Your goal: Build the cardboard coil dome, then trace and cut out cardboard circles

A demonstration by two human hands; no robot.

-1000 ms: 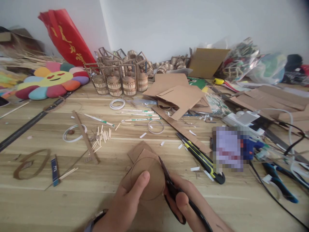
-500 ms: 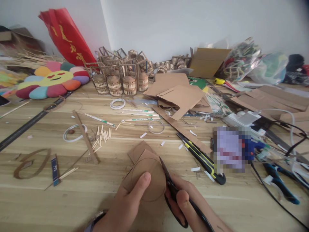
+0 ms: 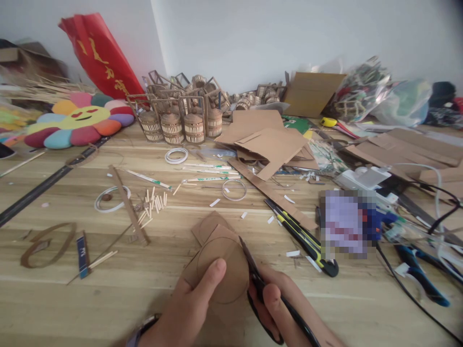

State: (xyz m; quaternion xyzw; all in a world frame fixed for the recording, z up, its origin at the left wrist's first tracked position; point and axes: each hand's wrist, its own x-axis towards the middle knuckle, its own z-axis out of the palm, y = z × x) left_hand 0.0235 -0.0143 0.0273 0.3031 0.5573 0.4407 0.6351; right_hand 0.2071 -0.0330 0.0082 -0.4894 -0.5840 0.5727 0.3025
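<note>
My left hand [image 3: 197,296] grips a piece of brown cardboard [image 3: 227,255] with a circle drawn on it, thumb on top. My right hand [image 3: 280,291] is closed round the black handles of a pair of scissors [image 3: 256,275]. Their blades lie along the right edge of the drawn circle, touching the cardboard. Just beyond the held piece, another cardboard piece [image 3: 207,223] shows part of a drawn circle; whether it lies on the table or is held too, I cannot tell. The fingers of my left hand under the cardboard are hidden.
A yellow-black utility knife [image 3: 302,236] lies to the right, near blue-handled pliers [image 3: 423,274]. Small cut sticks [image 3: 157,202] and tape rolls [image 3: 176,155] are scattered ahead. Several little lidded baskets [image 3: 171,127] and stacked cardboard sheets [image 3: 273,142] stand farther back.
Hardly anything differs. Both hands, the scissors and the cardboard stay almost in the same place, with only a very slight shift.
</note>
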